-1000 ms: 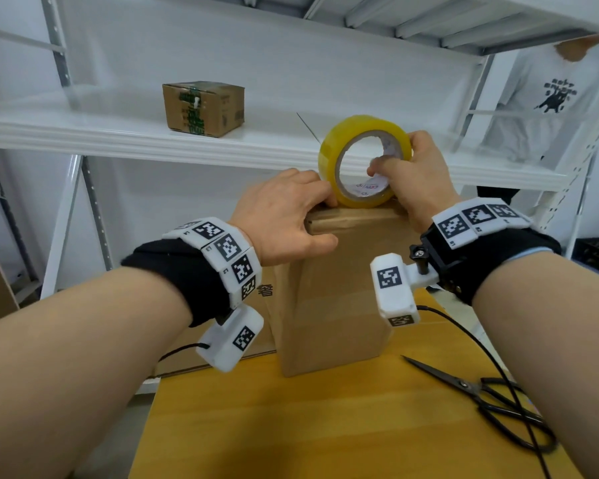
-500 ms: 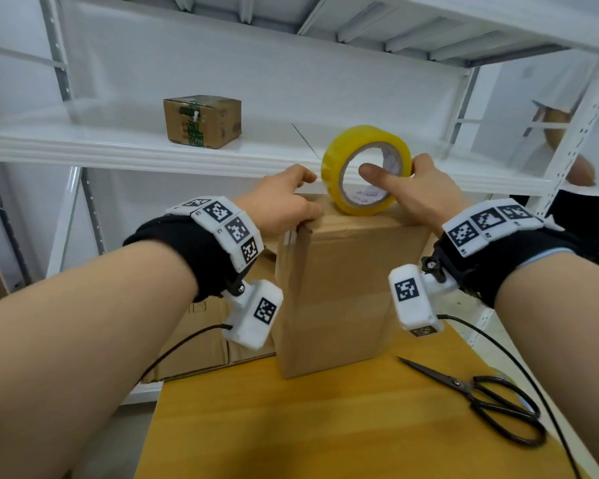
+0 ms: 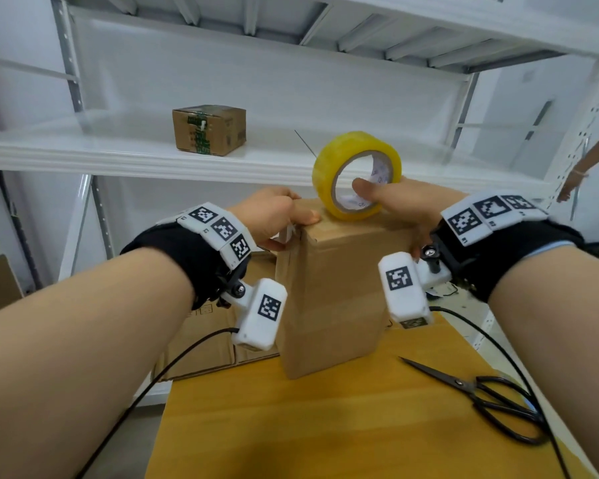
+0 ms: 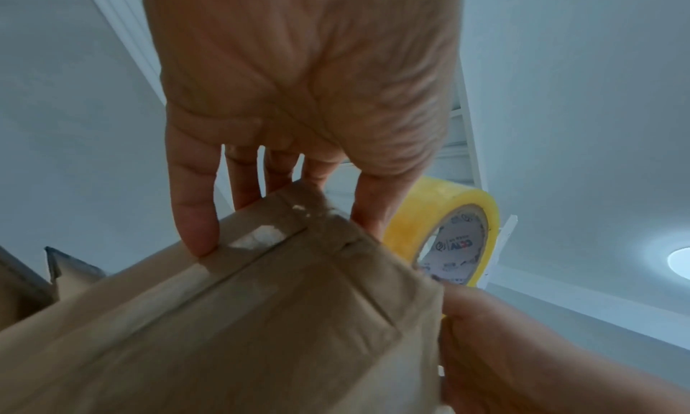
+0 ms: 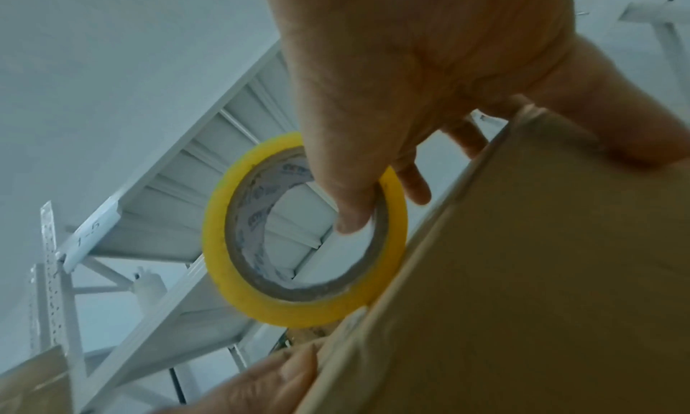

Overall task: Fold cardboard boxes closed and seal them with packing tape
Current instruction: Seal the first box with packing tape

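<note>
A tall brown cardboard box [image 3: 329,299] stands on end on the wooden table [image 3: 291,426], its flaps folded shut. My left hand [image 3: 274,216] grips its top left corner, thumb on top and fingers down the far side, where a strip of clear tape lies along the seam [image 4: 257,237]. A yellow tape roll [image 3: 325,167] stands on edge on the box top. My right hand [image 3: 412,202] holds it, thumb inside the core and fingers round the outside. The wrist views show the roll [image 4: 422,214] [image 5: 216,228] against the box edge [image 5: 541,273].
Black scissors [image 3: 491,399] lie on the table at the right. A small taped box [image 3: 208,129] sits on the white shelf [image 3: 83,157] behind. Flattened cartons [image 3: 208,344] lean below the shelf on the left. Another person's arm [image 3: 588,160] shows at the far right.
My left hand has slid from the front of the box top to its left corner. My right thumb has gone into the roll's core, and the roll still stands on the box top.
</note>
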The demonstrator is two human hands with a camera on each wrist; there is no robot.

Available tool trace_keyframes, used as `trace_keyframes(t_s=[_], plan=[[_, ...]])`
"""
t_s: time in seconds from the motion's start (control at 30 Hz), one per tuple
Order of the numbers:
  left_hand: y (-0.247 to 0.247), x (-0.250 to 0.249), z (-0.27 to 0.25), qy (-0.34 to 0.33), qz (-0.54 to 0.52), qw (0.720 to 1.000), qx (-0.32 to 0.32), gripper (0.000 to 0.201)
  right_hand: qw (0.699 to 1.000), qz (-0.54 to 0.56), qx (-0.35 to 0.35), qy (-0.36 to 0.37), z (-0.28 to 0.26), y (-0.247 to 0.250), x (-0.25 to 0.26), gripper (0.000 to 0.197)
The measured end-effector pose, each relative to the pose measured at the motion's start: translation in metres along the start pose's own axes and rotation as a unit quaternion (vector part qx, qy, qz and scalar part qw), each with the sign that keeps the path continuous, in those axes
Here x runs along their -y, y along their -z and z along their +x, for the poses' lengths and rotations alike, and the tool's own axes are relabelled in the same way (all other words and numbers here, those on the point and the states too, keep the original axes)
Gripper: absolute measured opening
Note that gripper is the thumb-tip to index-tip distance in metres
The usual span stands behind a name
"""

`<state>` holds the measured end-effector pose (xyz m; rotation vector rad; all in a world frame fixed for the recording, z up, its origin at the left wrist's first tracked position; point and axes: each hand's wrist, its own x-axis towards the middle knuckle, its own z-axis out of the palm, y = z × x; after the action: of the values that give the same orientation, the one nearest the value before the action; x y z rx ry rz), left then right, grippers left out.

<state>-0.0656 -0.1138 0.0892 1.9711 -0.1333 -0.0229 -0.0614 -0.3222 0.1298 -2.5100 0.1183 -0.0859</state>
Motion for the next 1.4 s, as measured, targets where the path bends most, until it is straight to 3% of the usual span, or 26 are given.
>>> trace_keyframes(t_s=[0.07,0.17,0.33,0.43,0.57,0.7,0.8,0.87,0.93,1.0,1.13,1.3,1.4], plan=[[0.003,-0.001,-0.001,-0.001,0.009,1.000,0.003,0.038,0.999,0.031,-0.026,0.008,-0.004,-0.002,0.003,0.077],[0.010,-0.005,-0.008,-0.004,0.033,0.999,0.018,0.039,0.996,0.077,-0.048,0.021,-0.009,-0.001,0.009,0.060],[0.016,-0.012,-0.014,-0.046,0.075,0.995,0.049,0.064,0.986,0.156,-0.018,0.058,-0.010,0.001,0.026,0.029],[0.013,-0.017,-0.014,-0.116,0.063,0.990,0.041,0.081,0.982,0.174,0.006,0.069,-0.005,-0.003,0.030,0.039],[0.002,-0.021,-0.011,-0.140,0.050,0.986,0.079,0.052,0.975,0.208,0.010,0.073,0.003,-0.007,0.023,0.040],[-0.005,-0.021,-0.001,-0.151,0.044,0.984,0.086,0.042,0.972,0.220,0.020,0.076,0.012,-0.003,0.009,0.048],[-0.006,-0.022,0.007,-0.162,0.027,0.983,0.082,0.038,0.964,0.237,0.087,0.080,0.018,-0.001,-0.003,0.050],[-0.009,-0.023,0.011,-0.166,0.009,0.983,0.081,0.039,0.957,0.249,0.129,0.076,0.021,0.000,-0.013,0.066],[-0.013,-0.023,0.014,-0.167,-0.002,0.983,0.081,0.041,0.950,0.267,0.141,0.073,0.026,0.001,-0.024,0.100],[-0.017,-0.023,0.016,-0.167,-0.013,0.982,0.086,0.041,0.946,0.269,0.163,0.079,0.027,0.002,-0.033,0.118],[-0.022,-0.031,0.016,-0.175,0.009,0.981,0.084,0.045,0.956,0.134,0.232,0.119,0.015,-0.004,-0.030,0.070],[-0.022,-0.040,0.015,-0.179,0.073,0.978,0.075,0.041,0.955,0.090,0.245,0.140,0.008,-0.007,-0.017,0.072],[-0.023,-0.038,0.015,-0.180,0.072,0.979,0.066,0.038,0.954,0.089,0.252,0.138,0.006,-0.006,-0.014,0.056]])
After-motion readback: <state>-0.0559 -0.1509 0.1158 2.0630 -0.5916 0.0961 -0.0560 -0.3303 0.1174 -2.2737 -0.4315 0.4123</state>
